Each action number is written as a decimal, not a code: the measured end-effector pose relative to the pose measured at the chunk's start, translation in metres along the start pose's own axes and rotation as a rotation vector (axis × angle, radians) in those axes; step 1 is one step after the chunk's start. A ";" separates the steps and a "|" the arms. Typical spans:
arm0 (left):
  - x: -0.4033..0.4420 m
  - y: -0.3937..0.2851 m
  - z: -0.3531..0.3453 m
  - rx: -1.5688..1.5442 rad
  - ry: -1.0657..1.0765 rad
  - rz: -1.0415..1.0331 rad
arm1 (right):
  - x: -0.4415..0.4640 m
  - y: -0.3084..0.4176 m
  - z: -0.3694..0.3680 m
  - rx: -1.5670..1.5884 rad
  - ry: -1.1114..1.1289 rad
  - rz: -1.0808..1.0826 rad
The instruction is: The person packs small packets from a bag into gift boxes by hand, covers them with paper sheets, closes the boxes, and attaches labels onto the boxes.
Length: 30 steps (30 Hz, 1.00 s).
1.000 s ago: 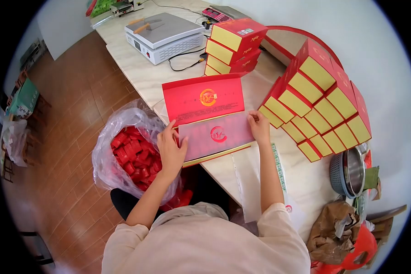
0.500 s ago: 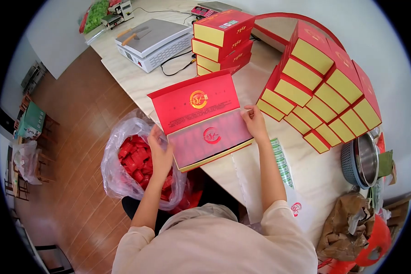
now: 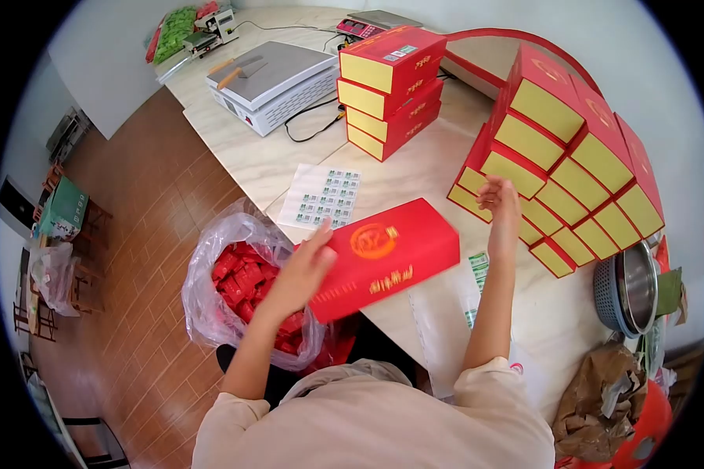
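Observation:
A red gift box (image 3: 411, 234) with a gold emblem and gold lettering is closed at the table's front edge, in front of me. My left hand (image 3: 309, 264) is at its left end, thumb across the lid and fingers over the back edge; this hand is slightly blurred. To the right of the box, my right hand (image 3: 499, 197) is raised, with loosely bent fingers and nothing visible in them. It overlaps the stacked red-and-yellow boxes (image 3: 575, 187) in the view; whether it touches them I cannot tell. Behind the gift box lies a sheet of green-and-white labels (image 3: 293, 202).
A clear bag (image 3: 199, 313) of red packets (image 3: 242, 273) stands below the table at left. A scale (image 3: 274, 66) and another box stack (image 3: 391, 94) are at the back. A green label strip (image 3: 479, 270), metal bowl (image 3: 640, 289) and brown bag (image 3: 594, 391) are at right.
The gift box's lid has come down, covering the printed inner sheet. My right hand has left the box and moved up and right. The label sheet behind it has come into view.

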<state>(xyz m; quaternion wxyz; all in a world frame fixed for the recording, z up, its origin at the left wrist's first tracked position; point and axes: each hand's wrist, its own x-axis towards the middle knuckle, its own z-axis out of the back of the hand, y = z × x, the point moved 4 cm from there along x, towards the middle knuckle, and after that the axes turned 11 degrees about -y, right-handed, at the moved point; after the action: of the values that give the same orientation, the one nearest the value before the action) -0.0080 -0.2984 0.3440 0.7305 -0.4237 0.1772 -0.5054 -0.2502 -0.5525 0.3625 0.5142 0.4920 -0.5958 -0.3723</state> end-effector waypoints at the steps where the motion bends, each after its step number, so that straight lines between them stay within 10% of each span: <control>1: -0.007 0.006 -0.017 0.246 0.023 -0.097 | -0.001 0.003 -0.001 -0.001 0.004 -0.003; 5: -0.019 -0.001 -0.044 0.743 -0.031 -0.236 | -0.009 0.007 -0.012 -0.071 0.027 0.018; 21: -0.026 -0.011 -0.048 0.761 -0.068 -0.310 | -0.084 -0.012 -0.126 -0.492 0.514 0.303; 23: -0.022 -0.004 -0.044 0.319 -0.005 -0.266 | -0.091 -0.010 -0.161 -0.380 0.558 0.291; 26: 0.009 0.018 -0.008 -0.107 -0.243 -0.117 | -0.077 -0.050 -0.217 -0.421 0.717 0.457; 30: 0.048 0.077 0.030 0.098 -0.692 -0.071 | -0.071 -0.103 -0.265 -0.637 0.824 0.663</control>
<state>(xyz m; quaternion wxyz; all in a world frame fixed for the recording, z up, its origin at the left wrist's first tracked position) 0.0786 -0.3183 0.3075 0.7488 -0.5400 -0.1202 -0.3651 0.0293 -0.4918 0.2988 0.9120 0.2063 -0.3289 -0.1319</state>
